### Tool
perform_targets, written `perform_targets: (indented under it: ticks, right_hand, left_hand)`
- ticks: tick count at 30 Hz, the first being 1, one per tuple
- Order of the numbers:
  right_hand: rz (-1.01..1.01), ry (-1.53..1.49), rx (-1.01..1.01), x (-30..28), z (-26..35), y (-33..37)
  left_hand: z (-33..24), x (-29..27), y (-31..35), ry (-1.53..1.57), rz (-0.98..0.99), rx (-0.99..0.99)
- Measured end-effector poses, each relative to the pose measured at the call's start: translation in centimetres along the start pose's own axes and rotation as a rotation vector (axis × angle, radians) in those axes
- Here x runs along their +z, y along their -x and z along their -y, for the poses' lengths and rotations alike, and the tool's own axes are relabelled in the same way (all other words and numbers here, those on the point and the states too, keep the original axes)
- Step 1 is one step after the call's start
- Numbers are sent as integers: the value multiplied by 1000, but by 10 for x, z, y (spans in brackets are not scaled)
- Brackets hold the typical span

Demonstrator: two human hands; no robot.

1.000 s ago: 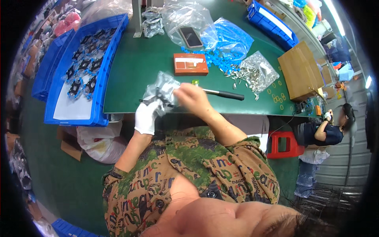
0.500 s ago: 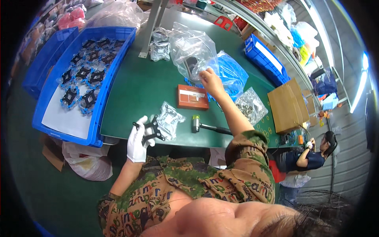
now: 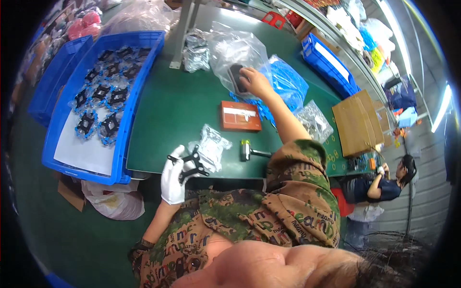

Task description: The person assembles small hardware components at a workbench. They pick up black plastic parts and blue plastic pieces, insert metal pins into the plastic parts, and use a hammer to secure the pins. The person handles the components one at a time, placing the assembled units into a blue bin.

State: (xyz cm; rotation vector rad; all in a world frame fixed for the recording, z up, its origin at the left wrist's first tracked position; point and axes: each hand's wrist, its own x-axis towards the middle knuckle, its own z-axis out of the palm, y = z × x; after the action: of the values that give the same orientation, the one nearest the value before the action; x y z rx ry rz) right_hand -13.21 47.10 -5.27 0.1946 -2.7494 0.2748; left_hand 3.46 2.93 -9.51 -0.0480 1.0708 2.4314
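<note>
The right hand (image 3: 254, 81) covers part of the dark piece (image 3: 236, 78) inside the clear bag (image 3: 235, 53).

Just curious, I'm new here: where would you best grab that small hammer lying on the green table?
Probably by the dark handle of the hammer, coming from above near its right end. It lies flat, its heavy head toward the clear bag, and the handle is the slimmer part.

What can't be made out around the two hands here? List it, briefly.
- Head view: the dark piece under the right hand lies inside a clear bag; film and fingers blur its shape.
- The hammer handle is hidden behind the right sleeve.
- The black bracket in the gloved left hand is too small for detail.
- The small clear bag beside it: contents unreadable through glare.
</note>
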Motion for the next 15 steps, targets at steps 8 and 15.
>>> perform_targets:
  ticks: [8,15]
  right_hand:
    - [18,273,305,-163,25,248]
    - [21,87,411,-113,35,315]
  left_hand:
    - [-6,20,2,-91,69,11]
    - [54,53,-17,-353,465,-243]
